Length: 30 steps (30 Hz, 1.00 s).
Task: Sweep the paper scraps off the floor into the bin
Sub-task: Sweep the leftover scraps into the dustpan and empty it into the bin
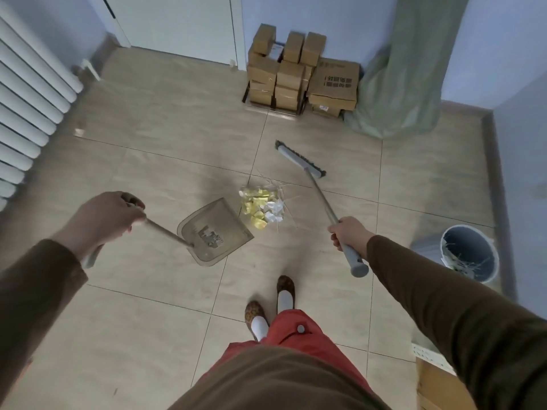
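Note:
A small heap of yellow and white paper scraps [262, 206] lies on the tiled floor in the middle. Just left of it rests a translucent dustpan [213, 231], its open edge toward the heap; my left hand [105, 219] grips its long handle. My right hand [349, 233] holds the grey broom [299, 158] by its handle near the top end. The broom head sits on the floor beyond and to the right of the scraps, apart from them. A grey bin [469, 252] stands at the right by the wall, with some scraps inside.
Stacked cardboard boxes [299, 74] and a green curtain [405, 84] fill the far corner. A white radiator [26, 108] lines the left wall. Another carton [438, 386] sits at the lower right. My feet [270, 303] stand just behind the heap.

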Motion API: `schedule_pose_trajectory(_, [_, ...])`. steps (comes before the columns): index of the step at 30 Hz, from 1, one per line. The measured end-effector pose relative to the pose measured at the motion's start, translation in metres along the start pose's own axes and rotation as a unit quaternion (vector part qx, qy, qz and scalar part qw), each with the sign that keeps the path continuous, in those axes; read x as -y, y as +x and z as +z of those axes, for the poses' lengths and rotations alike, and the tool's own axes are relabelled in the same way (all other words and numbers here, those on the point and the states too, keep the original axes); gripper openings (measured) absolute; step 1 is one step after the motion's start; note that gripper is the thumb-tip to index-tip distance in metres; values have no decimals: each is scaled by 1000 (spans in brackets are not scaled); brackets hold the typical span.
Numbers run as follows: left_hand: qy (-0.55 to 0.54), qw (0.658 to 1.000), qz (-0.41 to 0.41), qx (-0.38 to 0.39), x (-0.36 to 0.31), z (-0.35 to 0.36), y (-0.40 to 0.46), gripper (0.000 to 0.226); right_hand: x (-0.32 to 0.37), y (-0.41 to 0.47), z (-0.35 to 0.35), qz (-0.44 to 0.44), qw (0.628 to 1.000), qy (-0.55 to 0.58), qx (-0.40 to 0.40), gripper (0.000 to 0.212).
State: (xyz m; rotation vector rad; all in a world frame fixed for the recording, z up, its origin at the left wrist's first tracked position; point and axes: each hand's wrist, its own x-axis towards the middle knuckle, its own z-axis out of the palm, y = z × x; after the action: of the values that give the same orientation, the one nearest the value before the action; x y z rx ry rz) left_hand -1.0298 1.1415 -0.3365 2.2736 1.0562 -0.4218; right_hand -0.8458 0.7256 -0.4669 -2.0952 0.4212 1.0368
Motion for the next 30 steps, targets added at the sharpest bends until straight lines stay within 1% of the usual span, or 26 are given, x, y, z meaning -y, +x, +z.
schedule_pose_trajectory(3, [2, 1000, -12, 19, -2, 15, 0, 5, 1, 6, 6, -13, 1000, 0, 3, 19])
schedule_pose_trajectory(7, [-5, 999, -35, 38, -20, 40, 8, 7, 9, 18, 12, -23, 1000, 2, 7, 21])
schedule_pose_trajectory(9, [-4, 997, -43, 60, -33, 53, 14, 8, 18, 27, 13, -26, 1000, 4, 11, 22])
schedule_pose_trajectory(13, [-4, 995, -62, 72, -57, 71, 28, 17, 45, 52, 14, -43, 999, 3, 16, 24])
schedule_pose_trajectory(20, [-9, 992, -92, 82, -57, 42, 18, 5, 79, 97, 8, -68, 997, -13, 30, 29])
schedule_pose_trajectory(25, [-8, 990, -107, 95, -60, 52, 24, 8, 89, 119, 7, -73, 995, -58, 45, 45])
schedule_pose_trajectory(30, [-17, 991, -110, 77, -67, 58, 37, 7, 105, 149, 13, -80, 990, -105, 47, 52])
